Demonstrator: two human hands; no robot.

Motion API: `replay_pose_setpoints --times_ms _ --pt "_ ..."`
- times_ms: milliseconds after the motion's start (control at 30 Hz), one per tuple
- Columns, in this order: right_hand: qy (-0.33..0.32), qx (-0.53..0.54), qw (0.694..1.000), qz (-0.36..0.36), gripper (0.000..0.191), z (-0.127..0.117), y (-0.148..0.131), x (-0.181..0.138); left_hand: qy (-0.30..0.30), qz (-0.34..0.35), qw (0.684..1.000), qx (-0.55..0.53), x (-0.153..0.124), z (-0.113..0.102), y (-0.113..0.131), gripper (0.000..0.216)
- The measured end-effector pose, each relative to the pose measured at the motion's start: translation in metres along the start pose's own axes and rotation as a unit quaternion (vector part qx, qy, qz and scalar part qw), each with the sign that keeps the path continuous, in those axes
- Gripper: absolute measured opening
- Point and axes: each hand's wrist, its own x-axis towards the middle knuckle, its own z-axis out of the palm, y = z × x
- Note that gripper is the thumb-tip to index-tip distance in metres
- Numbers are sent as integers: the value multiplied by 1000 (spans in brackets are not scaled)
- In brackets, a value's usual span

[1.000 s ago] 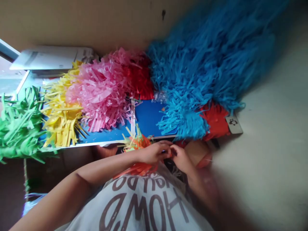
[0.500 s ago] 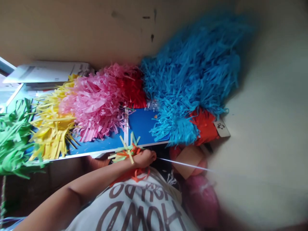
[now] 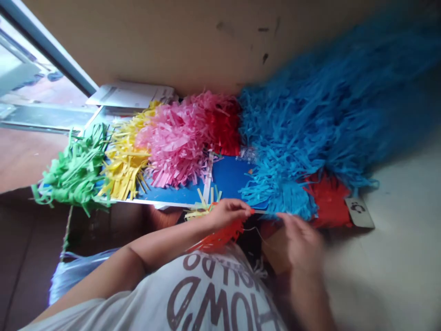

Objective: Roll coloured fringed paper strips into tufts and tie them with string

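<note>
My left hand (image 3: 236, 212) is in front of the table's near edge, fingers pinched on orange fringed paper (image 3: 222, 236), which hangs below toward my shirt. A little of the orange shows at the fingertips. To its right my right hand (image 3: 305, 236), blurred, has its fingertips closed on a thin white string (image 3: 265, 212) that runs tight between the two hands. A looser thread curves beneath them. Pale yellow and green paper strips (image 3: 198, 211) stick out behind my left wrist.
On the blue table (image 3: 225, 177) lie fringed paper heaps: green (image 3: 77, 170), yellow (image 3: 126, 170), pink (image 3: 182, 138), red (image 3: 223, 131), blue (image 3: 310, 115) and orange-red (image 3: 327, 197). Papers (image 3: 131, 94) are stacked at the back left. A wall (image 3: 193, 46) stands behind, and bluish strands (image 3: 76, 276) hang lower left.
The view has swung left, bringing in the window side. My right hand has come into view from the right, close to my left hand. The long string stretch to the right is now short.
</note>
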Motion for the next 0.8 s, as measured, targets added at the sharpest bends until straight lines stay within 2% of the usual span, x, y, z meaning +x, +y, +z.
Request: replay_pose_setpoints --times_ms 100,167,233,333,500,800 --pt "-30 31 999 -13 33 50 -22 9 84 -69 964 -243 -8 -16 16 41" --pt "-63 54 996 -36 33 76 -33 17 111 -65 944 -304 -14 -26 21 41" --pt "-102 59 992 -51 30 90 -39 24 132 -54 934 -328 -19 -34 23 40" --pt "-154 61 983 -77 27 94 -43 26 145 -51 925 -348 -22 -42 22 39" --pt "-209 51 971 -104 26 94 -46 23 126 -56 924 -356 -19 -49 19 39" --pt "-224 64 969 -77 28 91 -44 24 109 -71 925 -357 -16 -48 21 40"
